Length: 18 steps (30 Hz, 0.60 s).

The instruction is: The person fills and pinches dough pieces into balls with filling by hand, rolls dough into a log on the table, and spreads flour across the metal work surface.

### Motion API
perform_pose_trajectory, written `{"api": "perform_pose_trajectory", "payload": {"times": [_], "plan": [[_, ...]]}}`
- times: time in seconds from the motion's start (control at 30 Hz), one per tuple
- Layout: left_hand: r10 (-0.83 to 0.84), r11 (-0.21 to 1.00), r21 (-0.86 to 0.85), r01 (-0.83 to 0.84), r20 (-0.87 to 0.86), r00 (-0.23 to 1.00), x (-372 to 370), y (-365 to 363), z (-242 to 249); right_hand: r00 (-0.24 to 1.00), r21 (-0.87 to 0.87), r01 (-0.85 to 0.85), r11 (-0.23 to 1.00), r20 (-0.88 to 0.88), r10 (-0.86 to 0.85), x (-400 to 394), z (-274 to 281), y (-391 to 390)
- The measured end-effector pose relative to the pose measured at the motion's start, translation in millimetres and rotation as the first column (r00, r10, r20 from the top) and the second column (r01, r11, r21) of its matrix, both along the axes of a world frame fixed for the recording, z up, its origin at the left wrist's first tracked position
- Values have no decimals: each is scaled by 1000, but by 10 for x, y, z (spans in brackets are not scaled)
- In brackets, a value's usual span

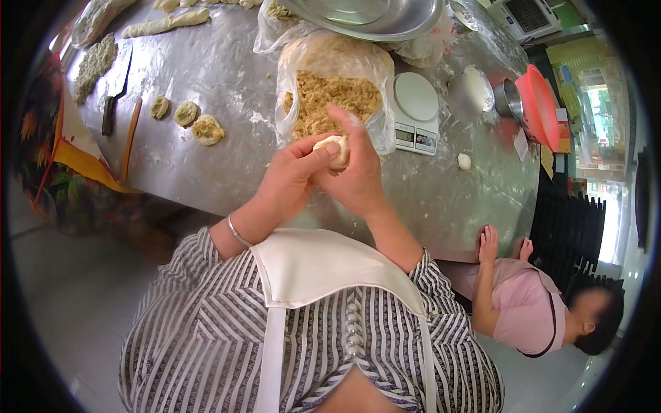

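Both hands meet over the near edge of a steel table [206, 158]. A pale ball of dough [333, 147] sits between them. My left hand [289, 180] cups it from the left, thumb and fingers pressed on its top. My right hand [354, 173] wraps it from the right, forefinger raised. Just behind the hands stands an open plastic bag of brown crumbly filling [330, 93].
Three filled dough pieces [187, 118] lie to the left, with a knife [113, 103] and a wooden stick [131, 138] beyond them. A white scale [416, 110], a steel basin [372, 17], a small dough lump [464, 161] and an orange lid [538, 107] are on the right. Another person [530, 303] leans on the table's right edge.
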<state>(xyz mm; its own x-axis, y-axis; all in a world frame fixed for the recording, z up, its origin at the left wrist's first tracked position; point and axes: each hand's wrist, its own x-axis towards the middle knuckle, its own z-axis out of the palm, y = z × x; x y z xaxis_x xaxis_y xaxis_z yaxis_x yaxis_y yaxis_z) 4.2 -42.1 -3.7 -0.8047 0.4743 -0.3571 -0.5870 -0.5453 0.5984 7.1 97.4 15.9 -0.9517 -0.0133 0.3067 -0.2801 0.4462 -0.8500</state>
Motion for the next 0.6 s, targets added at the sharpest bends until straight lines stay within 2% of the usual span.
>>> {"api": "perform_pose_trajectory", "payload": {"times": [0.07,0.13,0.17,0.23,0.27,0.37,0.43,0.47,0.53,0.57,0.6], "plan": [[-29,997,-73,26,-38,999,-15,-10,82,998,67,-47,997,-27,49,-6,61,70],[-133,935,-352,38,-248,960,37,-25,12,983,263,-114,958,-109,147,-78,-83,189],[-203,877,-481,17,-338,919,51,-28,-9,969,267,-159,951,-141,201,-107,-168,236],[-31,991,-131,14,-129,991,77,14,83,929,281,-245,928,-204,308,-131,-349,323],[25,998,50,-25,2,1000,85,30,114,941,263,-211,942,-206,268,-117,-420,329],[-39,999,-28,36,-105,994,82,57,-76,962,223,-118,968,-216,167,-62,-468,253],[3,999,-34,-5,-58,998,83,88,24,964,220,-69,973,-235,121,-32,-264,181],[24,999,-36,-25,-33,999,88,101,65,981,142,-72,987,-170,96,-22,-136,163],[-37,996,82,33,40,999,65,53,84,998,-14,-59,998,-30,59,-4,82,173],[-70,988,143,60,71,995,57,42,88,993,-9,-110,994,-35,110,-9,52,217],[-66,990,128,56,72,995,54,57,88,986,-3,-161,987,-40,161,-31,-24,269]]}}
